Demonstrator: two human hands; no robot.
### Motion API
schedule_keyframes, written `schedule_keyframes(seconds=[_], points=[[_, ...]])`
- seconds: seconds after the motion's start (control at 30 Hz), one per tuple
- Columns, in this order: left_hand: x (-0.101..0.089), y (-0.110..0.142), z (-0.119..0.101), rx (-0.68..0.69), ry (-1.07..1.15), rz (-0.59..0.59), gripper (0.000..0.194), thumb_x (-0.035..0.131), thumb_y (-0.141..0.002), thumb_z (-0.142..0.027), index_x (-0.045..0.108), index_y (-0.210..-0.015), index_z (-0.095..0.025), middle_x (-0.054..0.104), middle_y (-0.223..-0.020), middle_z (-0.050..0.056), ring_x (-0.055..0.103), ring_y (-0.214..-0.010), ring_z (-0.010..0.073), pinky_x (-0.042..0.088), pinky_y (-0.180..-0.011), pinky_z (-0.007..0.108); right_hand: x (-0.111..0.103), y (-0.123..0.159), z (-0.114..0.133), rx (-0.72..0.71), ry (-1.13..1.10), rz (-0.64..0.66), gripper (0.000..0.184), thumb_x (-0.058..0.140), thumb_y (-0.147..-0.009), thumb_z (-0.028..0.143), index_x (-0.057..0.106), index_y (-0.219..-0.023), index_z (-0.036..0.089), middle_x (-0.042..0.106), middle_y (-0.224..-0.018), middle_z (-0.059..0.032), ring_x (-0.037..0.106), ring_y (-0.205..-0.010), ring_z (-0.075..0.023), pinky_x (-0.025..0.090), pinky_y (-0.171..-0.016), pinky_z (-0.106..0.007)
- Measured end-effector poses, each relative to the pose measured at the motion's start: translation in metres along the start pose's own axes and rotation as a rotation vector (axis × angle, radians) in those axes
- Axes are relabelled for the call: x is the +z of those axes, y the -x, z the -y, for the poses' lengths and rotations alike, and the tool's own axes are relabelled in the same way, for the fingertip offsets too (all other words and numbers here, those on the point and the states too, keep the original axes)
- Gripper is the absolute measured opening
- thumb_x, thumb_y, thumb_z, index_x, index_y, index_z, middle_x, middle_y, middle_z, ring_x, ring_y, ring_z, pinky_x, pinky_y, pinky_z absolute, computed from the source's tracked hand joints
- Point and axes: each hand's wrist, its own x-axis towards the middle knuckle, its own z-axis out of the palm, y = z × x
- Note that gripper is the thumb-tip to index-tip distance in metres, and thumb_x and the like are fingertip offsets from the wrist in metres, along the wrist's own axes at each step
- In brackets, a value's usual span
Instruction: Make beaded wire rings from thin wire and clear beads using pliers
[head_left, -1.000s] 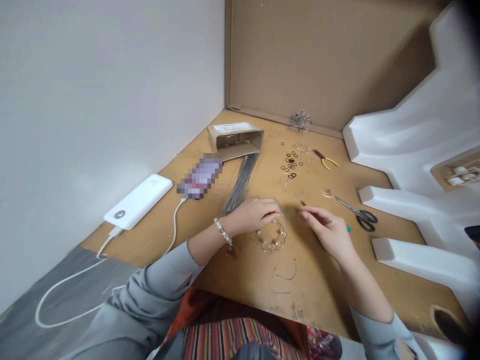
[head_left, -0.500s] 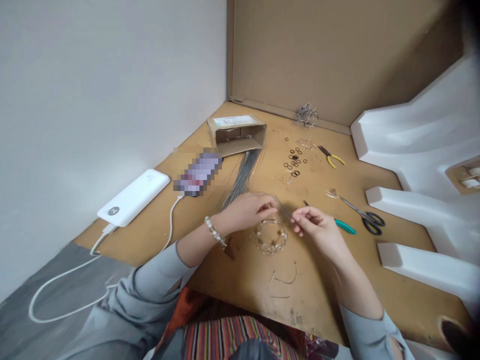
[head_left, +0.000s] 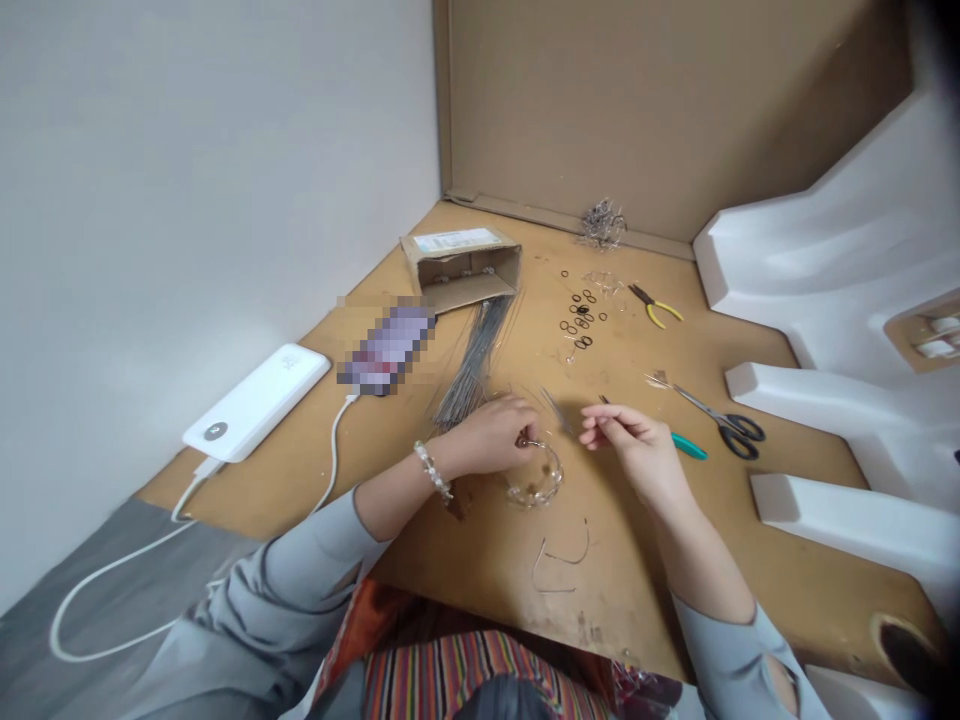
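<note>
My left hand [head_left: 499, 435], with a beaded bracelet [head_left: 433, 470] on its wrist, has its fingers curled onto the upper left edge of a beaded wire ring [head_left: 556, 480]. The ring's lower part still lies against the table. To the right, my right hand [head_left: 637, 445] hovers with its fingers loosely apart and nothing visible between them. A few thin grey wires [head_left: 556, 410] are just left of its fingertips, apart from them. Partly hidden behind this hand are pliers with teal handles [head_left: 688, 447].
A bundle of wires [head_left: 469, 375] runs out of a cardboard box [head_left: 465, 290]. Black rings [head_left: 581, 320], yellow-handled pliers [head_left: 655, 305] and scissors [head_left: 720, 420] lie beyond my hands. A phone [head_left: 390, 345] and power bank [head_left: 259, 400] sit left; white foam [head_left: 817, 400] stands right. Bent wire pieces [head_left: 559, 560] lie nearer.
My left hand has come down onto the beaded ring's edge. My right fingers have parted from the thin wires they were pinching. The view has shifted slightly.
</note>
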Motion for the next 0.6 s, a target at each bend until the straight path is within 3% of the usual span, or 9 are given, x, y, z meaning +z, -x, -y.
schedule_keyframes(seconds=[0.1, 0.2, 0.33, 0.47, 0.6], points=[[-0.002, 0.0, -0.003, 0.091, 0.078, -0.052, 0.012, 0.053, -0.073, -0.011, 0.057, -0.082, -0.016, 0.059, -0.086, 0.003, 0.053, -0.086, 0.0158, 0.042, -0.08, 0.028, 0.004, 0.001, -0.003, 0.053, 0.045, 0.037, 0.026, 0.07, -0.069, 0.041, 0.071, -0.082, 0.019, 0.069, -0.077, -0.0031, 0.064, -0.071, -0.015, 0.051, -0.074, -0.033], [-0.005, 0.0, -0.005, 0.118, 0.218, -0.034, 0.009, 0.052, -0.078, -0.015, 0.056, -0.087, -0.016, 0.059, -0.083, 0.001, 0.053, -0.076, 0.012, 0.043, -0.072, 0.024, 0.01, 0.005, -0.001, 0.102, 0.102, 0.169, 0.028, 0.07, -0.07, 0.041, 0.07, -0.09, 0.02, 0.071, -0.083, -0.0038, 0.064, -0.082, -0.0174, 0.048, -0.083, -0.035], [-0.003, 0.001, -0.006, 0.098, 0.441, -0.048, 0.009, 0.057, -0.08, -0.02, 0.055, -0.088, -0.016, 0.058, -0.082, 0.0, 0.053, -0.076, 0.0107, 0.043, -0.07, 0.023, 0.014, 0.009, 0.005, 0.188, 0.022, 0.386, 0.027, 0.072, -0.069, 0.04, 0.069, -0.085, 0.018, 0.071, -0.075, -0.0028, 0.063, -0.075, -0.0153, 0.047, -0.079, -0.033], [-0.001, -0.001, 0.002, 0.019, 0.796, -0.012, 0.037, 0.065, -0.075, -0.022, 0.049, -0.108, -0.016, 0.057, -0.084, 0.0, 0.055, -0.075, 0.01, 0.044, -0.069, 0.024, 0.011, 0.009, 0.006, 0.224, -0.084, 0.386, 0.024, 0.075, -0.067, 0.037, 0.067, -0.08, 0.017, 0.068, -0.065, -0.0002, 0.06, -0.063, -0.0119, 0.046, -0.069, -0.029], [-0.007, -0.002, 0.008, -0.05, 0.977, -0.053, 0.033, 0.058, -0.083, -0.029, 0.05, -0.112, -0.015, 0.06, -0.083, 0.001, 0.056, -0.076, 0.01, 0.044, -0.071, 0.025, 0.008, 0.006, 0.005, 0.23, -0.148, 0.351, 0.023, 0.075, -0.068, 0.036, 0.068, -0.08, 0.018, 0.067, -0.066, -0.0001, 0.061, -0.062, -0.0112, 0.045, -0.069, -0.028]])
